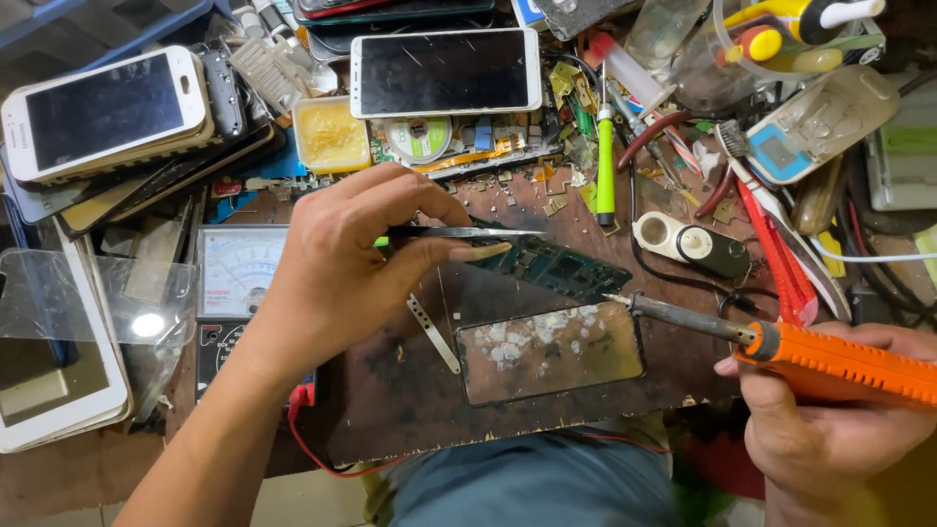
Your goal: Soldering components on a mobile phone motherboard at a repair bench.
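A cluttered repair bench (390, 410) carries a green circuit board (556, 265) at its middle, pinned by tweezers (468, 232) that the left hand (337, 268) pinches shut. The right hand (830, 420), fist closed round an orange soldering iron (830, 361), holds the tip near the board's right end; a slip could scorch the glass panel (551, 351) just nearer, or the tweezers could skid across the board.

Soldering iron (830, 361) is showing an orange ribbed handle, dark metal shaft. Circuit board (556, 265) is reading dark green. Screwdriver (605, 166) near the bench's far edge is showing green. Flux tub (330, 135) is looking yellow. Phone (444, 70) is showing white bezel, black screen.
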